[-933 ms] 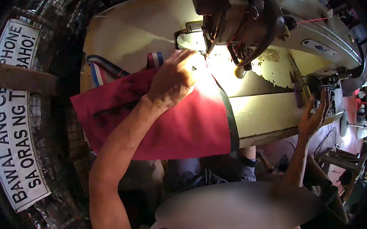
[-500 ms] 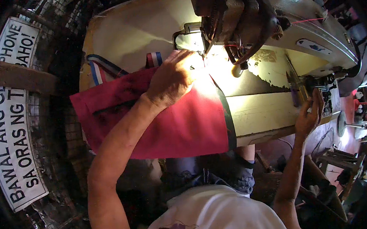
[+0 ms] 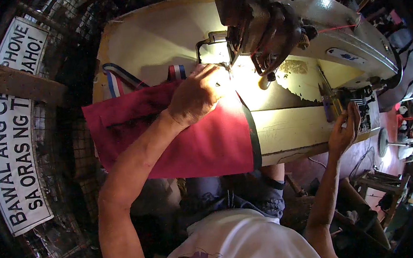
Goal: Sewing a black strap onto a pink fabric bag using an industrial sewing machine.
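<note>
My left hand [image 3: 198,92] is closed on the upper edge of red fabric [image 3: 212,143], fingers curled, just below the sewing machine's brightly lit needle area [image 3: 229,62]. The fabric has a dark strip along its right edge and a long dark line across its left part. Striped red, white and blue ribbons [image 3: 114,85] stick out behind it. My right hand [image 3: 347,126] is at the right front of the machine table, fingers extended, beside a metal mechanism [image 3: 367,106]; whether it touches it is unclear.
The black machine head [image 3: 266,29] hangs over the pale worktop [image 3: 152,32]. Long tools [image 3: 334,101] lie at the right. White signs with black lettering [image 3: 17,161] and a wooden plank [image 3: 26,84] are on wire mesh at the left. Wooden frames and clutter are at the lower right.
The view has shifted slightly. My left hand holds nearly the same place by the needle, and my right hand stays at the table's right front with little visible movement.
</note>
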Demonstrator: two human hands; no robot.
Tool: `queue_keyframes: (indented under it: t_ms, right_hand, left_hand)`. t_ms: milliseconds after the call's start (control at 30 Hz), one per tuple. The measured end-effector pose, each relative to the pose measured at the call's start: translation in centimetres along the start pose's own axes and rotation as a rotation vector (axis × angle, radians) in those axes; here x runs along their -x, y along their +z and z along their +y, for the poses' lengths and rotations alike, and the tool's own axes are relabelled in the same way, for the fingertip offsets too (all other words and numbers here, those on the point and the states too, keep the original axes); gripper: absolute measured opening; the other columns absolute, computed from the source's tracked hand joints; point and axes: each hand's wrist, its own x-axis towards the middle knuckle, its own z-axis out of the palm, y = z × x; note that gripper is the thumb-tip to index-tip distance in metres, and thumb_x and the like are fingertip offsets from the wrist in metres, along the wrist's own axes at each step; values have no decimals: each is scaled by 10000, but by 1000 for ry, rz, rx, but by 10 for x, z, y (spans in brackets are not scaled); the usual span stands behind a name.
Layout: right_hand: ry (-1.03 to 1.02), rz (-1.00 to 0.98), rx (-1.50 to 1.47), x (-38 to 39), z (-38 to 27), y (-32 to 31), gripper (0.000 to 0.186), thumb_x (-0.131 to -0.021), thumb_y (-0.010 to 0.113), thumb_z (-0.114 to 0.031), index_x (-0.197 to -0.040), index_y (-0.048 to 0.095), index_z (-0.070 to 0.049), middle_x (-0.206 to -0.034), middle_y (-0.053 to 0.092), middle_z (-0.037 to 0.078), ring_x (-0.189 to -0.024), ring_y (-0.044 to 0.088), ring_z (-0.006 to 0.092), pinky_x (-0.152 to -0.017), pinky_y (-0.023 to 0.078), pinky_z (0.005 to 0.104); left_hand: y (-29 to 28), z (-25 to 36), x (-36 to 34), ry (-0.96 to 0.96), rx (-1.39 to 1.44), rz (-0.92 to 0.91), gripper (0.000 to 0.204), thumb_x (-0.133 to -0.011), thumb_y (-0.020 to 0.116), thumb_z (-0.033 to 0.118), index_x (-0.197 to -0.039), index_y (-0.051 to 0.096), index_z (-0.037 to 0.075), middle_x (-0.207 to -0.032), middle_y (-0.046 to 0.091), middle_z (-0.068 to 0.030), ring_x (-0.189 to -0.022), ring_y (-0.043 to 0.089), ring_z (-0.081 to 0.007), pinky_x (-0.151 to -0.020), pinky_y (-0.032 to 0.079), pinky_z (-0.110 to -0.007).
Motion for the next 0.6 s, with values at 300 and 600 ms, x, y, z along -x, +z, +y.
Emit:
queue_keyframes:
  t_ms: [300, 600]
  right_hand:
    - [-13, 8, 25, 0, 0, -1, 349, -965, 574, -17, -1309, 627, -6, -1337, 612, 160, -1241, 582, 314, -1036, 468, 416]
    - [-114, 107, 156, -9, -20, -10, 429, -953, 590, -25, -1381, 558, -29, -1363, 586, 185, -1259, 564, 355, -1052, 452, 447]
  left_hand:
    - [-1, 1, 0, -50, 39, 11, 191, -737, 683, 46, -923, 713, 77, -1071, 639, -102, -1091, 621, -292, -952, 522, -396]
    - [0, 1, 1, -10, 36, 21, 209, -782, 621, 107, -976, 689, 73, -1049, 617, -103, -1101, 594, -288, -991, 479, -426]
